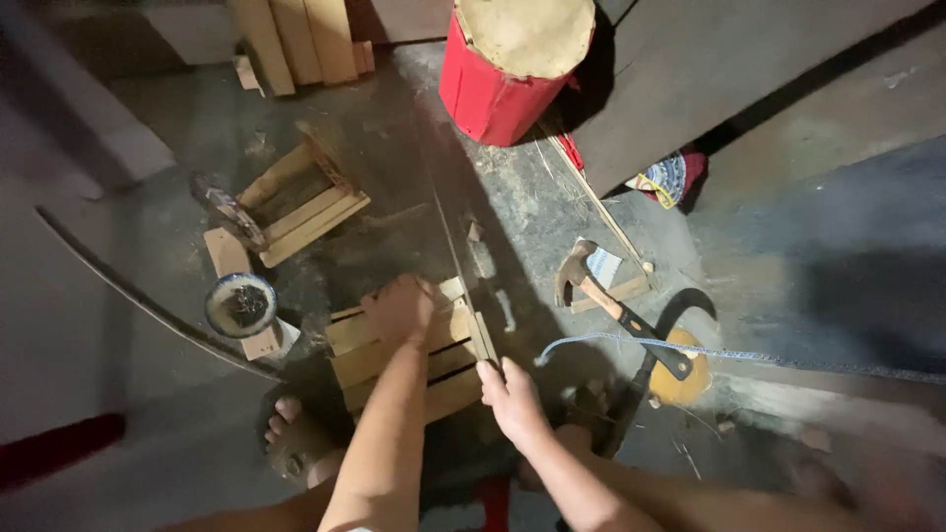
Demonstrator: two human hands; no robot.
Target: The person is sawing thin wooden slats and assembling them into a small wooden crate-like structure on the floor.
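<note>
A left hand [399,307] presses flat on a slatted wooden stool [409,350] on the concrete floor [394,167] — the right hand [510,396] grips a long thin strip [455,258] along its right edge, not yet visibly fastened.

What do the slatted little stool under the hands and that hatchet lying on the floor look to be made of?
The slatted stool looks like pale, unfinished wood: bare parallel slats with visible gaps. The left hand rests on it; the right hand grips a thin dark strip, material unclear. The hatchet seems to have a dull metal head, a light wooden handle and a black grip, probably rubber or plastic.
</note>
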